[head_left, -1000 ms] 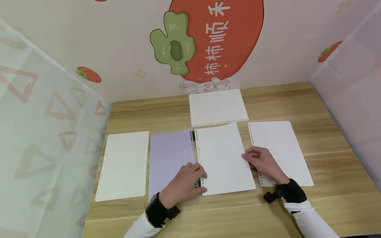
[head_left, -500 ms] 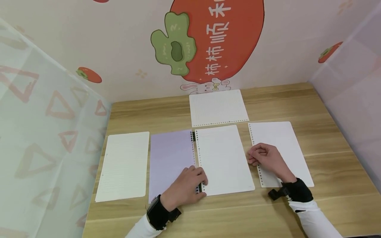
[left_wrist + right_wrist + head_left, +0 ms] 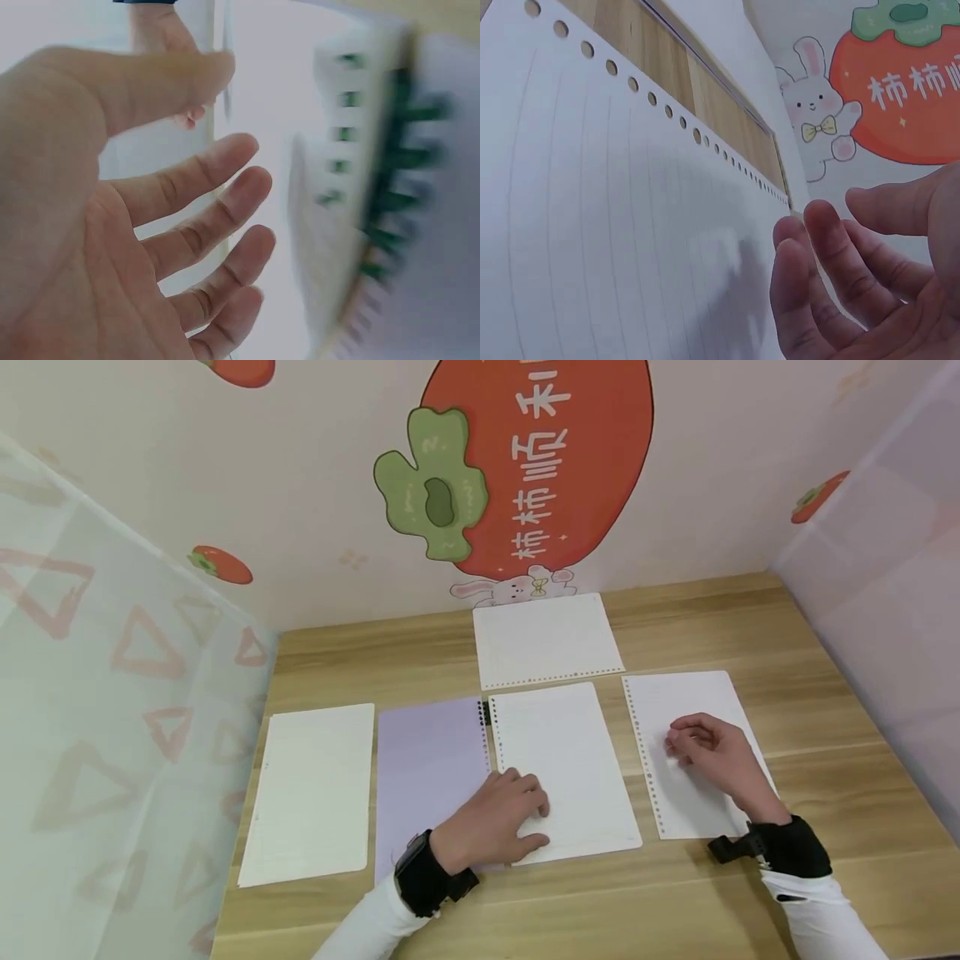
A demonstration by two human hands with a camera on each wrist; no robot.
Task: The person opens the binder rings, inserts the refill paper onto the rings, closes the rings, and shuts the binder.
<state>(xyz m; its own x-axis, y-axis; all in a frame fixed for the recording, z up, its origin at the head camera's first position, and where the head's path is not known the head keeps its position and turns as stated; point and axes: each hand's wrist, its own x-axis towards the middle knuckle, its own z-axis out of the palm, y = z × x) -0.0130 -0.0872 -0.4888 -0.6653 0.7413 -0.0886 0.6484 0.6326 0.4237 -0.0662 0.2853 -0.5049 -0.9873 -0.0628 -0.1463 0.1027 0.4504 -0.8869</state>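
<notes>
An opened loose-leaf notebook lies in the middle of the table in the head view, with a purple cover (image 3: 427, 743) on its left and white punched pages (image 3: 566, 752) on its right. Dark green binder rings (image 3: 394, 157) run along the spine in the left wrist view. My left hand (image 3: 497, 817) is over the spine and the lower left of the pages, fingers relaxed and holding nothing; whether it touches the paper I cannot tell. My right hand (image 3: 718, 762), loosely curled with nothing in it, hovers over a separate stack of punched lined paper (image 3: 667, 693).
Another lined paper stack (image 3: 315, 785) lies at the far left. Behind the notebook, a sheet of punched paper (image 3: 547, 639) lies sideways against the printed back wall (image 3: 322, 468). Wooden tabletop (image 3: 570, 902) shows along the front, and side panels bound the table.
My right hand has left the notebook's right edge and moved right over the separate paper stack. The left hand has shifted slightly right over the pages. The head view has tilted a little.
</notes>
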